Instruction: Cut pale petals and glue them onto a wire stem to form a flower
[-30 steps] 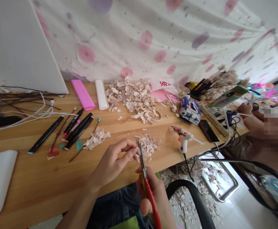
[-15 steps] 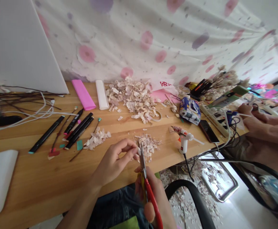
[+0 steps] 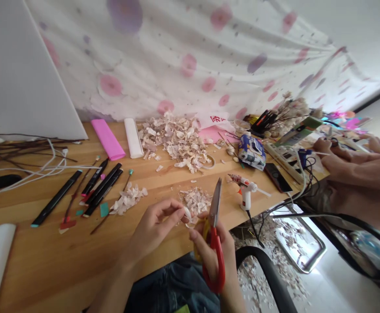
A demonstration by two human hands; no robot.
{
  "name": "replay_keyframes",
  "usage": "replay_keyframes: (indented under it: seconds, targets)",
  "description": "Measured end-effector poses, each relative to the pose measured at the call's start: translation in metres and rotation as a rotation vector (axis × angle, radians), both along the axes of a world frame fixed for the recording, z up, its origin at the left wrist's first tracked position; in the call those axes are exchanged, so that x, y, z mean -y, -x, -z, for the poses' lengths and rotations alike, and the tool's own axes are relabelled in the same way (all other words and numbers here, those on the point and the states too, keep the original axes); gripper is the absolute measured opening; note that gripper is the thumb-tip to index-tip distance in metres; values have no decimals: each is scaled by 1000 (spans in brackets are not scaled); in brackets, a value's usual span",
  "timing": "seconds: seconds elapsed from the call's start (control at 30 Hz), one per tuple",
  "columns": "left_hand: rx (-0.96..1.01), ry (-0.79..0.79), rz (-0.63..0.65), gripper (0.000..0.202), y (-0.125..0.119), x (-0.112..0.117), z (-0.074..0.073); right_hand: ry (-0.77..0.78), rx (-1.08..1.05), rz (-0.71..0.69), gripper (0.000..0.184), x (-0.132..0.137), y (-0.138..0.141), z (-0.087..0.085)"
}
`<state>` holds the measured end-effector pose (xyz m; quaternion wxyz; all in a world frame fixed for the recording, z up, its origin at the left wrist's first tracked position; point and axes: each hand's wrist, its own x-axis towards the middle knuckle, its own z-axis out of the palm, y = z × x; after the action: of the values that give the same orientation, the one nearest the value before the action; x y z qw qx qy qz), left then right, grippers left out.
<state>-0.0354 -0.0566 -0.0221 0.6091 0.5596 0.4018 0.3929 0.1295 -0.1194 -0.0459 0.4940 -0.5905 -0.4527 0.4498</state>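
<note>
My left hand [image 3: 161, 224] pinches a small pale petal-like piece [image 3: 187, 213] between thumb and fingertips. Close by on the right, my right hand [image 3: 214, 250] is wrapped round a pair of scissors [image 3: 215, 204] with red and yellow handles. The blades are together and point up and away from me, apart from the piece. Just beyond both hands lies a small heap of pale clippings [image 3: 196, 200]. A cluster of pale petals [image 3: 129, 199] rests on the table left of my left hand.
A large petal pile [image 3: 176, 139] lies near the curtain. To the right are a glue gun [image 3: 247, 189], a phone [image 3: 277, 177] and a power strip [image 3: 286, 163]. Black markers [image 3: 103, 187] lie left. Another person's arms [image 3: 356, 165] rest at far right. Clippings litter the floor [image 3: 258, 278].
The scissors have come away from the pale piece, their blades swinging up and to the right and closing. My left hand keeps its pinch. The whole view has shifted slightly.
</note>
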Motion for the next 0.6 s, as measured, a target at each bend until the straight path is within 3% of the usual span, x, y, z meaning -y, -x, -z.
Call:
replay_keyframes:
  seconds: [0.17,0.33,0.6]
  targets:
    - [-39,-51,-34,19,-1,2,1,-96,-90,43,41,-18,6,-14]
    - [-131,-129,-58,20,-1,4,3,-84,-208,107,42,-19,18,-20]
    - [-142,-117,-81,23,-2,7,13,-88,-193,95,41,-20,20,-9]
